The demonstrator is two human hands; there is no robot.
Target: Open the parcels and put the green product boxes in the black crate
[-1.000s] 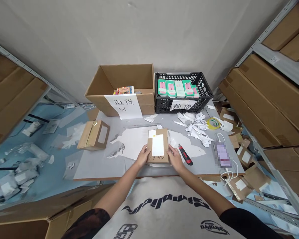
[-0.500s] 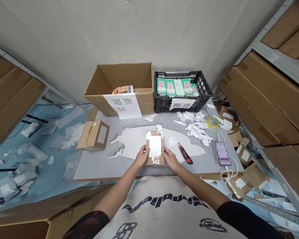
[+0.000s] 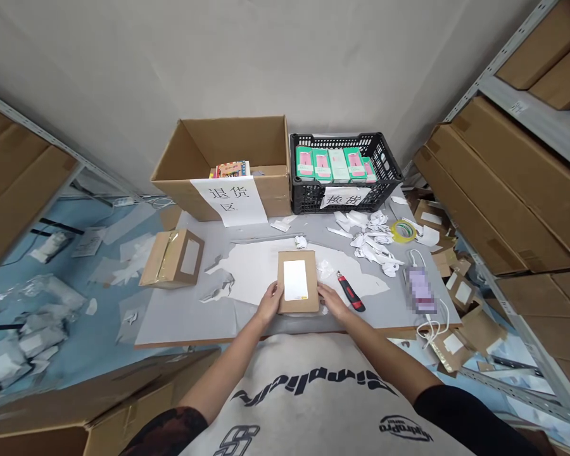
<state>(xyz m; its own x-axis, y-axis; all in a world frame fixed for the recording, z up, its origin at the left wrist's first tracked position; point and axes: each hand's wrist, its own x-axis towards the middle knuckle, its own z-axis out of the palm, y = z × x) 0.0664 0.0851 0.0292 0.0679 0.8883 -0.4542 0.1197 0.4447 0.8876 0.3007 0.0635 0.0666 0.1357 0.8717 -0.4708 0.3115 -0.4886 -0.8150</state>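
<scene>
A small brown cardboard parcel (image 3: pixel 297 304) with a white label lies flat on the grey table (image 3: pixel 180 316), near its front edge. My left hand (image 3: pixel 269 303) grips the parcel's left side, fingers curled on it. My right hand (image 3: pixel 331 300) holds its right side the same way. A red and black utility knife (image 3: pixel 350 292) lies just right of my right hand.
A second taped parcel (image 3: pixel 171 258) sits at the table's left. At the back stand an open cardboard box (image 3: pixel 228 166) with a paper sign and a black crate (image 3: pixel 344 170) of green boxes. Crumpled white paper (image 3: pixel 373 244), a tape roll (image 3: pixel 403 230), a phone (image 3: pixel 420 289) with cable lie right.
The parcel has been turned over in both hands and laid flat; the side with handwriting and the taped side no longer show.
</scene>
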